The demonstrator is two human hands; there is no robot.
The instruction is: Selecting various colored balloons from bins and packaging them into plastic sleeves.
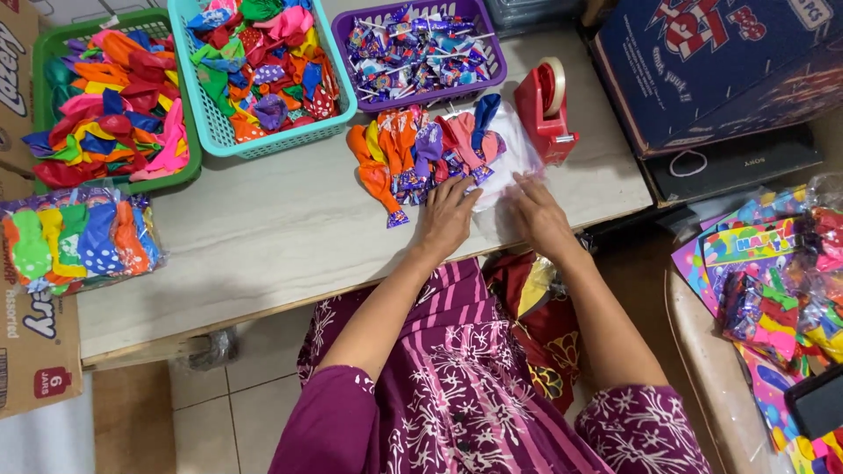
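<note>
- Pale wooden table [263, 237] fills the middle of the view, with tiled floor below it and a purple patterned dress in the foreground.
- Clear bag [505, 162] lies flat near the table's front edge; it serves as the landmark.
- Left hand [446, 218] rests palm down at the bag's left edge, fingers spread a little, gripping nothing that can be seen.
- Right hand [537, 215] lies flat on the bag's lower right part, fingers stretched and close together, pressing rather than holding.
- Balloon pile [421, 149], orange, purple, red and blue, sits just left of the bag and partly on it, touching the left fingertips.
- Red tape dispenser [546, 110] stands just right of the bag, toward the back.
- Purple basket [417, 53] of wrapped sweets sits behind the bag.
- Teal basket [259, 70] of mixed balloons is behind and left of the bag; a green basket [110, 96] of balloons lies farther left.
- Packet of dotted balloons [79, 237] lies well left of the bag, at the table's far end, beside a cardboard box [35, 333].
- Blue carton [720, 61] stands right of the bag, beyond the dispenser.
- Bright party packets [773, 290] are heaped on a separate surface, well to the bag's right.
</note>
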